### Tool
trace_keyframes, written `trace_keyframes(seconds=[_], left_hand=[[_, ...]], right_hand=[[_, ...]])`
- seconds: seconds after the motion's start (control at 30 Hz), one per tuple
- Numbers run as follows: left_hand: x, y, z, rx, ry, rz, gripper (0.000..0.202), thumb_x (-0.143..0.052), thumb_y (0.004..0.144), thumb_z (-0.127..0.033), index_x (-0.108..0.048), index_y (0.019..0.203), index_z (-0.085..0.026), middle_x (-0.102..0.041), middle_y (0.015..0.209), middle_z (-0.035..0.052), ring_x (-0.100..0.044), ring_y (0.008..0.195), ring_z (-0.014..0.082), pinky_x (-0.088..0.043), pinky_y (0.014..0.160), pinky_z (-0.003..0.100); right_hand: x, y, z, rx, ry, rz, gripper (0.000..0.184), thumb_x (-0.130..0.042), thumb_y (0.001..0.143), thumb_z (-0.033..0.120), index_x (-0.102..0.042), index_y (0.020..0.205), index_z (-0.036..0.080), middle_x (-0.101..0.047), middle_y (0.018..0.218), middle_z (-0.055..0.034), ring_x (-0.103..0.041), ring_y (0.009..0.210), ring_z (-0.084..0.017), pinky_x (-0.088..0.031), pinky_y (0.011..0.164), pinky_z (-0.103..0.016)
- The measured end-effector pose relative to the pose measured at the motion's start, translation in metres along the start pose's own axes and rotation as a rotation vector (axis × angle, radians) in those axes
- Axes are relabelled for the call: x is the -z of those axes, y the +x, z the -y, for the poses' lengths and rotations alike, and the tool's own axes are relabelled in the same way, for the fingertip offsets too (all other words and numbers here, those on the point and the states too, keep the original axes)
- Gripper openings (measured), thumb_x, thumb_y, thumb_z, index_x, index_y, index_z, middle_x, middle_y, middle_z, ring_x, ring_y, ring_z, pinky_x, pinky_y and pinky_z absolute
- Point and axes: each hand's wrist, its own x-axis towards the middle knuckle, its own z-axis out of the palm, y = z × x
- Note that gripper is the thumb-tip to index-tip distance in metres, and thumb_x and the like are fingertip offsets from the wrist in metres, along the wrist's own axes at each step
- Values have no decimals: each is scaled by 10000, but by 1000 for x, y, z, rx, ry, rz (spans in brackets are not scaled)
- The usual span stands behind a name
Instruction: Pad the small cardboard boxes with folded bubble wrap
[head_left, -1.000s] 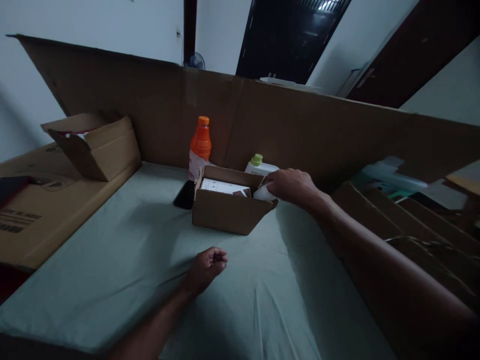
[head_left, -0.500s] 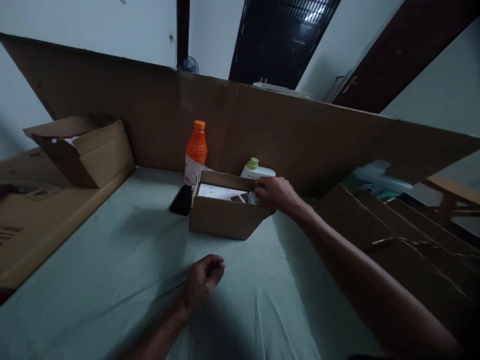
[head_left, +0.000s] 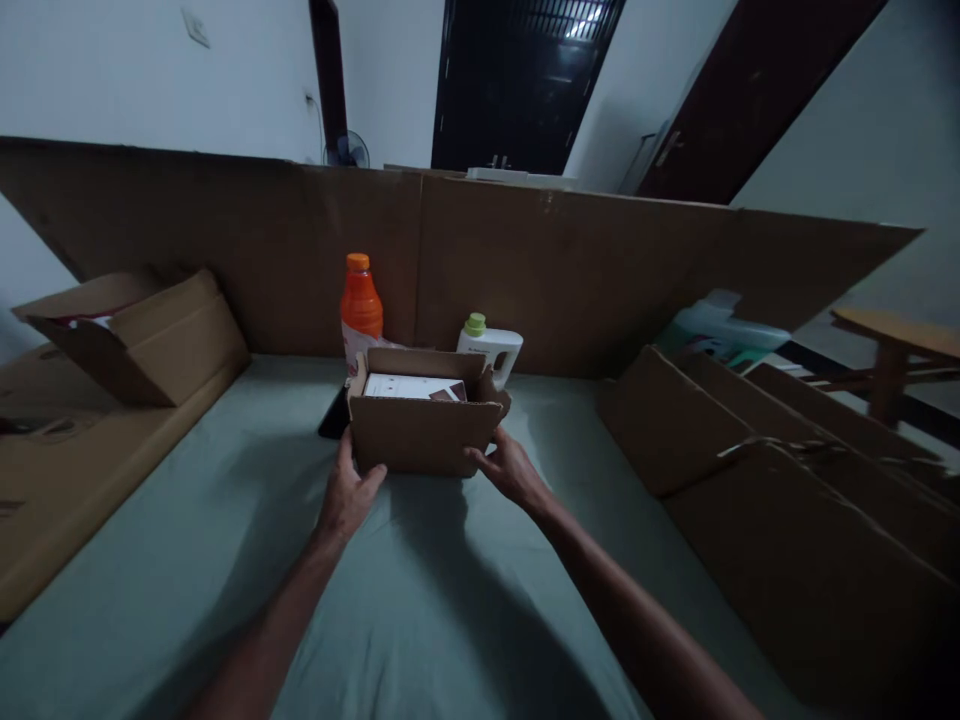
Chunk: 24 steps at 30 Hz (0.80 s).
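Observation:
A small open cardboard box [head_left: 416, 437] stands on the pale green cloth in front of me. Inside it lies a white carton [head_left: 401, 386] with brown patches at one end. My left hand [head_left: 349, 498] grips the box's lower left corner, thumb on the front wall and fingers hidden along the side. At the lower right corner my right hand [head_left: 511, 470] holds the box the same way. A dark flat phone-like object [head_left: 334, 415] lies just left of the box, partly covered by it. Behind stand an orange bottle [head_left: 361, 308] and a white bottle with a green cap [head_left: 489, 345].
A tall cardboard panel [head_left: 525, 260] borders the back of the cloth [head_left: 247, 500]. On the left, an open carton [head_left: 172, 340] sits on a larger cardboard box. To the right are big cardboard boxes [head_left: 697, 440] with a translucent teal container [head_left: 724, 335] behind them.
My right hand has left the box's upper right rim for its lower right corner. My left hand has moved from the cloth up to the box's left corner. The view has shifted slightly.

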Motion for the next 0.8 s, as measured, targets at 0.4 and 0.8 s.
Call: trace_keyframes(seconds=[0.4,0.8], left_hand=[[54,-151,-18,198,-173,53,647,-667,851,-354,-439,1449,-265,-625,1331,87,-585,1265,285,-481,1073,398],[104,-174,-19,171,-43,-283,533,-649,873,-352,-513,1384,-281,-607,1334,47,-579,1249,271,-503,1055,381]], right_hand=[[0,-166,10,379,-170,-240,369,-562,945,227,-500,1310,221,-671,1201,-137,-666,1055,-267,-581,775,-378],[-52,-166,51,425,-32,-128,515,-552,945,248,-428,1441,187,-656,1260,-182,-658,1114,-310,-606,836,-467]])
